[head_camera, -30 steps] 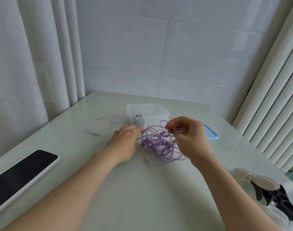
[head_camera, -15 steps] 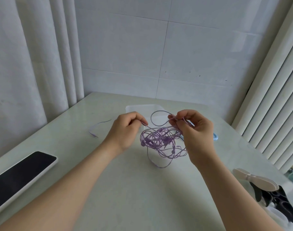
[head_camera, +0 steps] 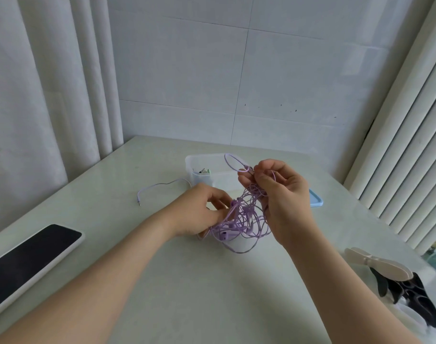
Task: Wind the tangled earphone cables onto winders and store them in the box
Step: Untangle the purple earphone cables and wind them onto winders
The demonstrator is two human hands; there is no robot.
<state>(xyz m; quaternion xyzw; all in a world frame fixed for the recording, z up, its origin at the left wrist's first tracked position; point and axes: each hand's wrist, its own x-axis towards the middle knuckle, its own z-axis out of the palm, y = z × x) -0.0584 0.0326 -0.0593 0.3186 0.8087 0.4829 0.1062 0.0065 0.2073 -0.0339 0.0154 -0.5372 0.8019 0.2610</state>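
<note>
My right grip (head_camera: 281, 194) is raised, pinching the cable (head_camera: 239, 220); my left grip (head_camera: 197, 214), lower, both forearms outstretched, pinches it too.

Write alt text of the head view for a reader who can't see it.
The right grip pinches the top of a tangled purple earphone cable over a pale table, while the left grip holds its left side. Behind sit an open clear box and a blue lid; winders lie at right.

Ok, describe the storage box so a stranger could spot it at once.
Look at the far side of the pale table, near the tiled wall. The box stands beyond the tangled purple cable. Unlike the flat blue lid to its right, it is a clear, open-topped tub.
</note>
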